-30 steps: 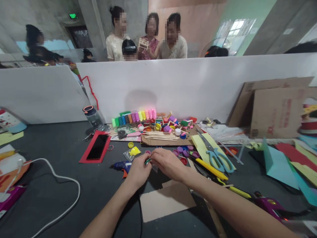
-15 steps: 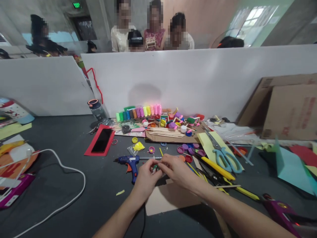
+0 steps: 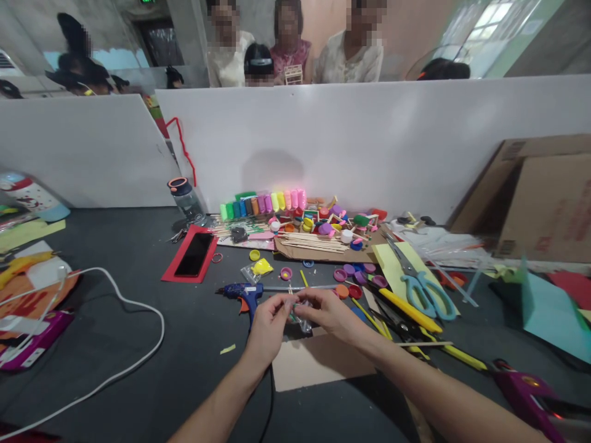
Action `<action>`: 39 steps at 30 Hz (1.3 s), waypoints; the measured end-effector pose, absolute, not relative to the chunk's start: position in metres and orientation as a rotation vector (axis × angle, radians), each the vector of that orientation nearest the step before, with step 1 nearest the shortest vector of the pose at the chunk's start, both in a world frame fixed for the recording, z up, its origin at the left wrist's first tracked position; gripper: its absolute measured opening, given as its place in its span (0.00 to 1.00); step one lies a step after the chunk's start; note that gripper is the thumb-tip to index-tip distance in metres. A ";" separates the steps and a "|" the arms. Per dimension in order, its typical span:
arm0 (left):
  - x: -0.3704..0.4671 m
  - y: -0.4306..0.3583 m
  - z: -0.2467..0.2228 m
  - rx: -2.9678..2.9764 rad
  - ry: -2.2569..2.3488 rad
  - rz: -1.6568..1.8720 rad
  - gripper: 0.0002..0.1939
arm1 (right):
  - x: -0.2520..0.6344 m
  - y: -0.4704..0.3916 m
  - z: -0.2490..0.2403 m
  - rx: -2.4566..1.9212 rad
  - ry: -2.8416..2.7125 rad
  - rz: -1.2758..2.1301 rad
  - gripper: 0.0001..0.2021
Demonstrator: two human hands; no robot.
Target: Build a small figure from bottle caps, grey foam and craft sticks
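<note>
Over flat beige cardboard (image 3: 314, 369), left hand (image 3: 271, 317) and right hand (image 3: 331, 315) pinch a clear, crinkled plastic packet (image 3: 303, 325).
Seemingly working it over; next likely calls for steady pressure.

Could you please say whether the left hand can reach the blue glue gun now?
Probably yes: the glue gun lies beside the left hand with nothing visible between, though that hand seems occupied with clear plastic.
</note>
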State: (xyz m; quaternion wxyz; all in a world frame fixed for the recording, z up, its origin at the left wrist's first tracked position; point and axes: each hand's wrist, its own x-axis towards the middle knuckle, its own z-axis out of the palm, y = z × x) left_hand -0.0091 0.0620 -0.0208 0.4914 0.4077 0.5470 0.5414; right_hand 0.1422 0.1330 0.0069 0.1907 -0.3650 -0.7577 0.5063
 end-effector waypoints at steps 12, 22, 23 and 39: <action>-0.009 0.061 -0.046 0.702 1.274 1.380 0.09 | 0.139 0.123 0.002 -0.991 -2.270 1.053 0.02; -0.008 0.056 -0.033 0.766 1.311 1.487 0.15 | 0.136 0.113 0.007 -0.771 -2.366 0.683 0.06; -0.008 0.055 -0.031 0.777 1.316 1.493 0.15 | 0.136 0.113 0.007 -0.775 -2.356 0.665 0.06; -0.009 0.056 -0.014 0.703 1.331 1.407 0.10 | 0.133 0.115 -0.016 -0.861 -2.272 0.522 0.05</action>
